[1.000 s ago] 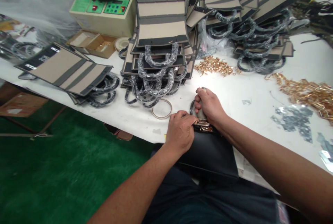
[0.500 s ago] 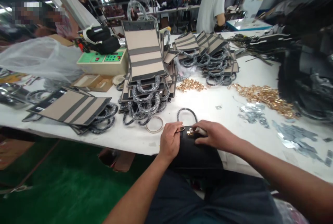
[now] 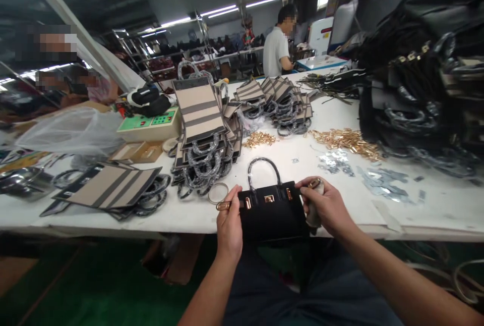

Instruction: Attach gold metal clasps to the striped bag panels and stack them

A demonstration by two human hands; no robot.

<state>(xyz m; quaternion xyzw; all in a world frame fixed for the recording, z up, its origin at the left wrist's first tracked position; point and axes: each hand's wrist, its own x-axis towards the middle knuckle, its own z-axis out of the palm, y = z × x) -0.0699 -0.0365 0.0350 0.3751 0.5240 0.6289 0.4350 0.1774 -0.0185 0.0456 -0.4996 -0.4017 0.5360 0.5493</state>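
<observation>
A black bag panel (image 3: 274,217) with an upright looped handle (image 3: 262,160) and gold fittings hangs at the table's front edge. My left hand (image 3: 230,225) pinches its left side, where a strap with a gold end sticks out to the left. My right hand (image 3: 325,205) grips the strap at the panel's right corner. Tucked in the same hand is a tool with a pale, rounded handle (image 3: 314,210). A gold clasp (image 3: 268,198) shows at the top middle of the panel. A tape ring (image 3: 218,193) lies just left of the bag handle.
Striped panels with wrapped handles are stacked on the table (image 3: 181,222) behind the left hand. Gold pieces (image 3: 346,142) and silver plates (image 3: 383,183) lie to the right. A black heap (image 3: 401,109) stands far right. A person (image 3: 276,51) is across the table.
The view has tilted up. The black panel is now raised upright and spread between my hands, which have moved apart; its handle and gold fittings show more fully.
</observation>
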